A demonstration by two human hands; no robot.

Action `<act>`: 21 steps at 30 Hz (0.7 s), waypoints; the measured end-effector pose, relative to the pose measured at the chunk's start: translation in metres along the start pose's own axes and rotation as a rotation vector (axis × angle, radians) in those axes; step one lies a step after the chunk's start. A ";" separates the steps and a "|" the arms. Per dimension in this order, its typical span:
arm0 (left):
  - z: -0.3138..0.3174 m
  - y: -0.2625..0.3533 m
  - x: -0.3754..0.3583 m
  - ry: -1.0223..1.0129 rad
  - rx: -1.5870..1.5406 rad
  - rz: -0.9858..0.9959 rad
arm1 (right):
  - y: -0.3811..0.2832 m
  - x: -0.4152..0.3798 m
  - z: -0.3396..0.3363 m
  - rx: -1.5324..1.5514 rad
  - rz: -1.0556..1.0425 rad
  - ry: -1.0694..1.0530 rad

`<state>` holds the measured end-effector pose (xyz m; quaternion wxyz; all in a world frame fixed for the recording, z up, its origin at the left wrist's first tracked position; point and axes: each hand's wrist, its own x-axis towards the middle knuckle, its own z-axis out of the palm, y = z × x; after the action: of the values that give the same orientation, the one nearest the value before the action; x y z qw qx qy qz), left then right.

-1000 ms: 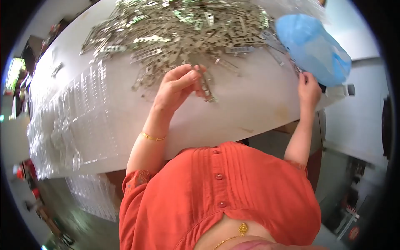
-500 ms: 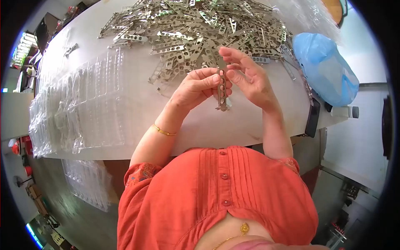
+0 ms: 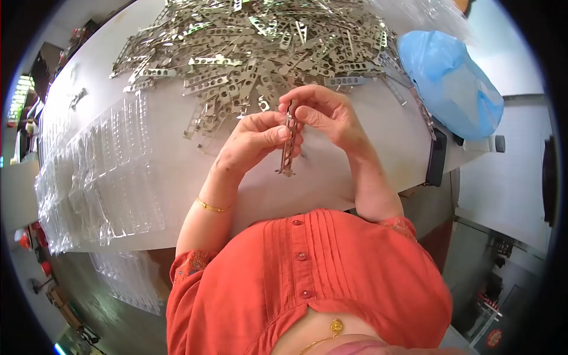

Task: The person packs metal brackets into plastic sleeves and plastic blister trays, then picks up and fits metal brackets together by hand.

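A narrow metal strip (image 3: pixel 288 148) with a row of round holes stands roughly upright between my hands, its notched lower end pointing toward me. My left hand (image 3: pixel 254 142) pinches its middle between thumb and fingers. Around the upper end, the fingers and thumb of my right hand (image 3: pixel 331 121) are closed. Beyond both hands lies a large heap of similar perforated metal strips (image 3: pixel 236 65), piled loosely on the pale tabletop (image 3: pixel 260 198).
Clear plastic trays (image 3: pixel 112 171) are stacked at the left, some hanging below the edge. At the right are a blue plastic bag (image 3: pixel 452 86), a black phone-like object (image 3: pixel 436 158) and a small clear bottle (image 3: pixel 488 144). One loose metal piece (image 3: pixel 77 98) lies far left.
My right hand has closed from a spread pose onto the strip's upper end. The strip has turned, showing its holes more edge-on. The whole view has shifted slightly.
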<state>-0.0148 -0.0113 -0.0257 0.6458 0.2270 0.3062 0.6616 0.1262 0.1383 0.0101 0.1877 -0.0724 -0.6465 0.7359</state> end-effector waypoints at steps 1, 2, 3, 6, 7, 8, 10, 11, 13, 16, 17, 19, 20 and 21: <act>0.001 0.001 0.000 0.003 0.035 -0.036 | 0.000 -0.001 -0.002 0.038 0.025 -0.058; 0.002 0.001 0.000 0.001 0.070 -0.071 | -0.001 -0.002 -0.004 0.073 0.050 -0.116; 0.003 -0.001 -0.001 0.018 0.093 -0.067 | 0.002 -0.002 -0.007 0.107 0.058 -0.148; -0.001 -0.001 0.000 -0.041 0.101 -0.047 | 0.004 -0.003 -0.012 0.140 0.031 -0.171; 0.002 -0.001 -0.002 -0.012 0.149 -0.031 | 0.004 -0.004 -0.011 0.147 0.029 -0.164; 0.006 -0.002 -0.003 -0.047 0.152 -0.038 | 0.003 -0.005 -0.011 0.126 0.016 -0.138; 0.011 0.000 -0.004 0.041 0.235 0.023 | -0.001 -0.006 -0.010 0.169 0.077 -0.124; 0.011 0.000 -0.002 0.016 0.351 0.038 | -0.008 -0.007 -0.007 0.063 0.092 -0.056; 0.019 -0.004 0.000 0.020 0.474 0.077 | -0.011 -0.009 -0.004 -0.102 0.024 0.017; 0.030 -0.003 -0.002 0.011 0.643 0.086 | -0.017 -0.015 0.003 -0.182 0.033 0.071; 0.030 -0.007 -0.004 0.046 0.628 0.069 | -0.019 -0.018 0.006 -0.239 0.015 0.073; 0.031 -0.015 -0.003 0.069 0.617 0.061 | -0.019 -0.022 0.007 -0.403 -0.104 0.094; 0.032 -0.018 -0.003 0.068 0.611 0.066 | -0.018 -0.025 0.006 -0.410 -0.112 0.099; 0.034 -0.018 -0.003 0.072 0.604 0.069 | -0.018 -0.027 0.007 -0.454 -0.137 0.115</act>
<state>0.0218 -0.0108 -0.0144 0.5149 0.3956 0.5036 0.5698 0.1522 0.1236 0.0252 0.2524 -0.1103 -0.7871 0.5518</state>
